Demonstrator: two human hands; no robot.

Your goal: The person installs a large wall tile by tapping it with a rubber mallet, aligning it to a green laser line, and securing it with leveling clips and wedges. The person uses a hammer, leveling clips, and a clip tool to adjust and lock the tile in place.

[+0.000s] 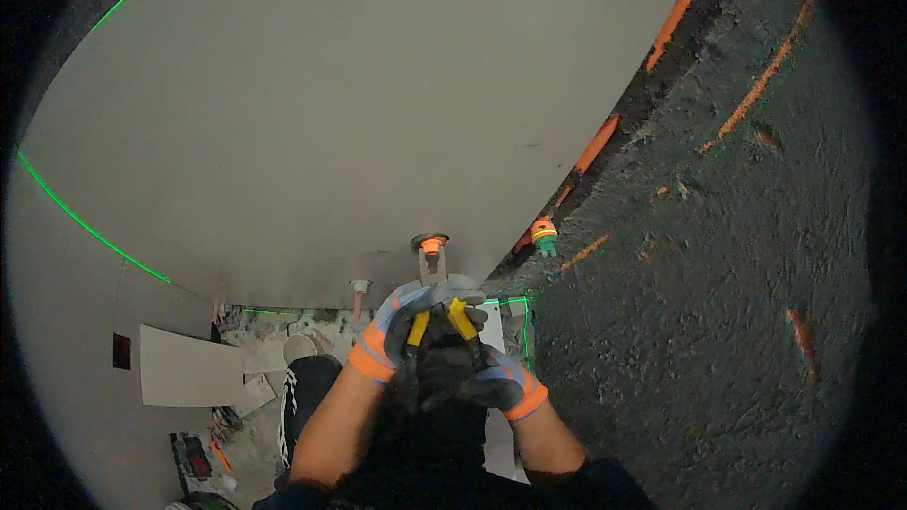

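closest to the camera, dark clothing (425, 463) along the lower edge, with bare forearms (340, 425) reaching up past it. grips yellow-handled pliers (462, 320) in the left hand (408, 304), gloved fingers curled over the tool's middle; has the right hand (499, 380) beside the lower handle ends, but cannot tell whether closed on one, with its fingers lost against dark cloth. points the metal prongs up at an orange fitting (433, 246) in the round hole of a large grey panel (359, 113); cannot tell whether touching or just short.

could chip the hole's rim through a sideways slip of the metal; could crack the fitting through too hard a twist; could pinch the left fingers between closing handles.

on the right, tight room: the panel's slanted edge, an orange-and-green pipe stub (544, 236), then rough dark wall (699, 274). to the left, more space, except for a white-collared stub (359, 286) near the left glove and a pale board (194, 368) lower down.
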